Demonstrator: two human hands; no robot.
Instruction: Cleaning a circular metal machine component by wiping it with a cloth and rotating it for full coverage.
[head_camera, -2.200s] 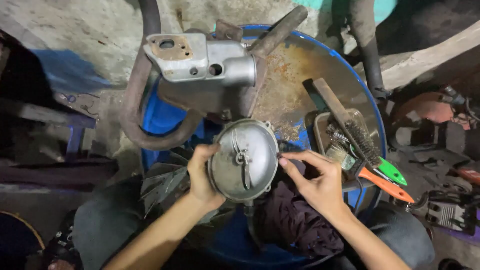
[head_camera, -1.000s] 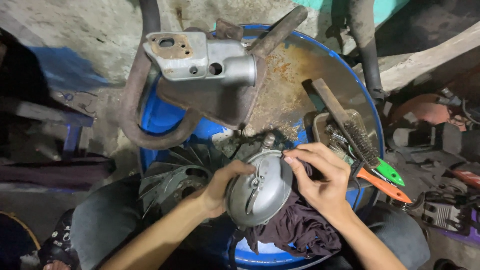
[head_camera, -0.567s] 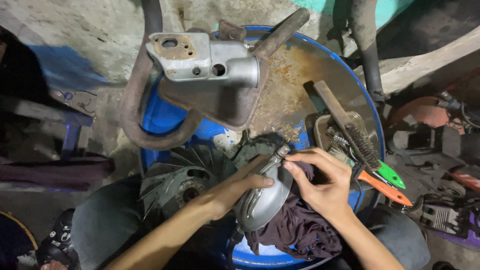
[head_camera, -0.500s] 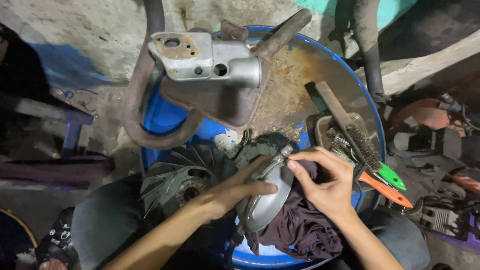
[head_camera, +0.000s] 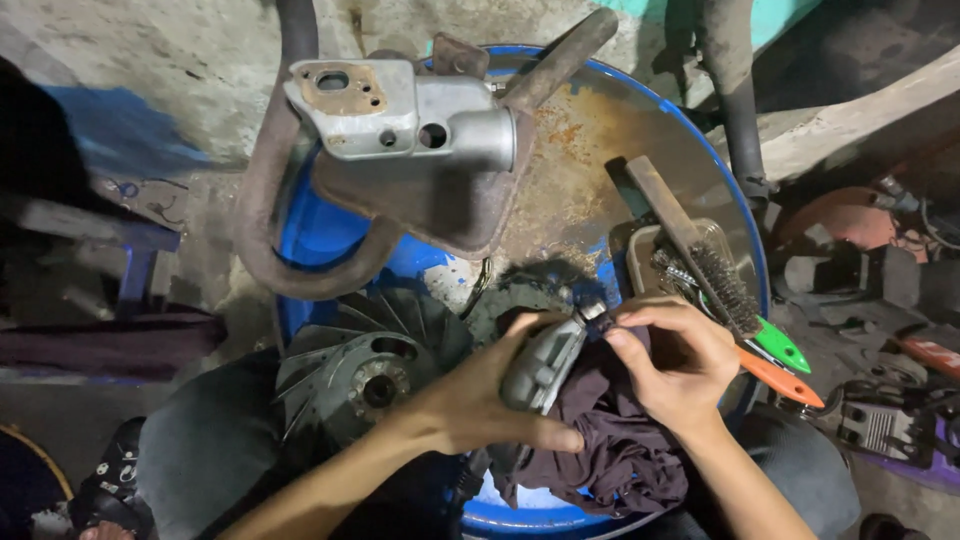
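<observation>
Left hand closed around a grey metal cover, gripping it on edge, tilted, over the near rim of the blue drum. Right hand pinching the cover's upper edge with the fingertips, dark rag bunched beneath and partly behind the part. Both hands occupied; neither open.

Progress, as judged: wiping or inspection of the cover under way, not finished. Rag in contact, part not set down. Finned fan wheel lying just left of the cover, untouched. Wire brush resting in a small tray on the drum top, near the right hand, not in use. Large silver casting with rusty bent pipe lying across the far side of the drum, well apart from the hands.

Condition of cover: dull grey, grimy, round-edged, seen nearly side-on; inner face not readable from this angle. Small fitting at its top edge, detail unclear.
</observation>
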